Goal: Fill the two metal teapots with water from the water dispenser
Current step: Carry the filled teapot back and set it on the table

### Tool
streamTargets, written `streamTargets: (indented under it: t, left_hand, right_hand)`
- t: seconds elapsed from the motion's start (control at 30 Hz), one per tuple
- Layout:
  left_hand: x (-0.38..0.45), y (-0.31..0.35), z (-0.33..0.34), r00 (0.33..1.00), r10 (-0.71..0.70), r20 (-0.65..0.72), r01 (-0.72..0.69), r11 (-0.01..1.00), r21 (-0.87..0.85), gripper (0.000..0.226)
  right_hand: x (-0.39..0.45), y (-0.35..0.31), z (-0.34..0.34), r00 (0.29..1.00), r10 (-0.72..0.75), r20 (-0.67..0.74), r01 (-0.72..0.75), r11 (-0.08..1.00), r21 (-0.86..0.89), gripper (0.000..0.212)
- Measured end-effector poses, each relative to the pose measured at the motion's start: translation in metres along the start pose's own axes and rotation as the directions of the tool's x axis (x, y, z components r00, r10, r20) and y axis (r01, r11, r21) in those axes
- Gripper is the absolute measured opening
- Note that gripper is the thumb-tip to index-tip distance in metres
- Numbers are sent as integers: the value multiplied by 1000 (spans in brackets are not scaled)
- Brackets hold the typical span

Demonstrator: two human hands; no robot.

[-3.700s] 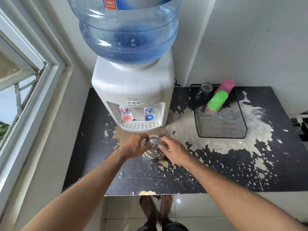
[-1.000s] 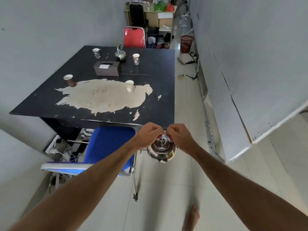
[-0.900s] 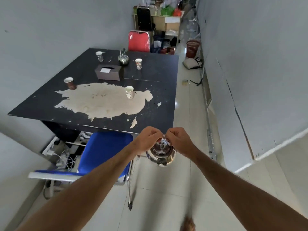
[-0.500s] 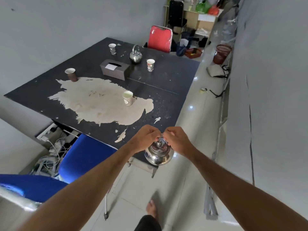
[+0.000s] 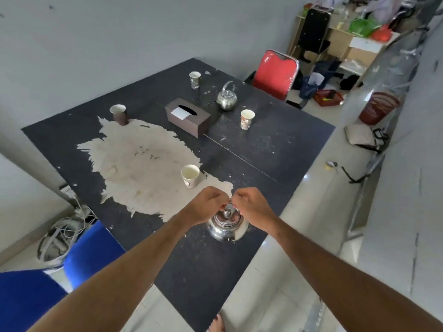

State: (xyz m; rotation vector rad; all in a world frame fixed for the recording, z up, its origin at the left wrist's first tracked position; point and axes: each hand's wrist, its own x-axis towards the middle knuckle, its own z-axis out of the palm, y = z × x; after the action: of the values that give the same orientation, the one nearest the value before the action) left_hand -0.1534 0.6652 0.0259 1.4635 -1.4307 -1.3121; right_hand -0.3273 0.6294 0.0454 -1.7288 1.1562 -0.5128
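Observation:
A shiny metal teapot [image 5: 227, 227] with its lid on hangs above the near corner of a black table [image 5: 282, 149]. My left hand [image 5: 206, 206] and my right hand [image 5: 250, 207] both grip its wire handle from either side. A second metal teapot [image 5: 227, 97] stands upright at the far end of the table, beyond a brown tissue box [image 5: 187, 116]. The water dispenser is out of view.
Several paper cups stand on the table, the nearest one [image 5: 190, 175] just beyond my hands. A blue chair [image 5: 36, 291] is at the lower left, a red chair [image 5: 275, 74] at the table's far end. A tiled floor strip [image 5: 323, 200] runs along the right wall.
I have walked from the dispenser to the black table, carrying the teapot in both hands. The pot now hangs over the table's near corner instead of the floor.

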Motion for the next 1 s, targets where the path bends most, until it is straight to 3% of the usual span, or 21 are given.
streamTargets:
  t: [0.23,0.27,0.37,0.6,0.83,1.0]
  left_hand:
    - [57,7,-53,982,-58,-182,46,997,-66,42]
    - [71,8,-67,964,-65,-259,43,995,-90,41]
    - [76,14,-84,963,-63,-263,49,997,-60,39]
    - [110,31,-140,819,-120,-561,93,993,-77,37]
    - [131,40,-190,686,-151,-712,122,988,-92,38]
    - [139,24,-226,646,-179,-742,164,982,-94,35]
  right_hand:
    - [105,-30,-14,982,-123,146,124,992,1,45]
    - [134,-39,-14,967,-154,206,156,988,3,45]
    - [159,-47,-9,948,-236,214,233,972,39,43]
    - [265,-89,3,801,-430,417,406,901,151,39]
    - [335,-123,31,711,-481,513,427,875,229,41]
    - [373,-131,62,680,-476,558,418,877,237,42]
